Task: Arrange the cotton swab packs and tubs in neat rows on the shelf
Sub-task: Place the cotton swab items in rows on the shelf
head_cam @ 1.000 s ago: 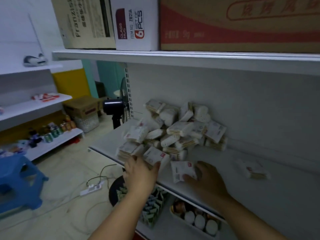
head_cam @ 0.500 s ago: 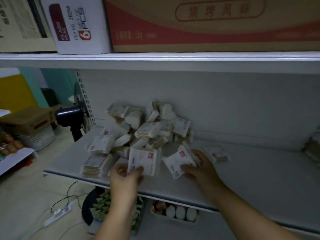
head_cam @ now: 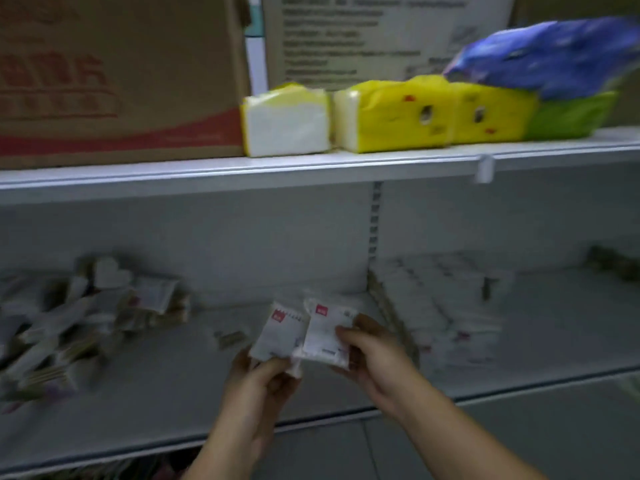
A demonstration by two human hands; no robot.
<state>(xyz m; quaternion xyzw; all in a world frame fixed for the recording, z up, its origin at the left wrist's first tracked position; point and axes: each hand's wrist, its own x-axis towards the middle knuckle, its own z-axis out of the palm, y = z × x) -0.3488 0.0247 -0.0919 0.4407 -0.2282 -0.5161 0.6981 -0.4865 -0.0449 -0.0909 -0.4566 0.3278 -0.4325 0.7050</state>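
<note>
My left hand (head_cam: pixel 265 377) grips a white cotton swab pack (head_cam: pixel 282 332) with a red label, lifted above the grey shelf (head_cam: pixel 173 386). My right hand (head_cam: pixel 369 355) grips a second, similar pack (head_cam: pixel 327 332) right beside it; the two packs touch. A loose heap of swab packs (head_cam: pixel 79 323) lies on the shelf at the left. To the right of my hands, packs lie flat in rows (head_cam: pixel 443 306). One small pack (head_cam: pixel 230 337) lies alone on the shelf between heap and hands. The picture is blurred.
The upper shelf (head_cam: pixel 311 164) carries a brown carton (head_cam: pixel 114 74), yellow tissue packs (head_cam: pixel 391 116) and a blue bag (head_cam: pixel 547 53). A perforated upright (head_cam: pixel 374 220) divides the back wall. Dark items (head_cam: pixel 613 261) sit at the far right.
Both hands have lifted a pack each off the shelf and carried them rightward. My view has swung right, so the heap now lies far left and the rows have come into sight.
</note>
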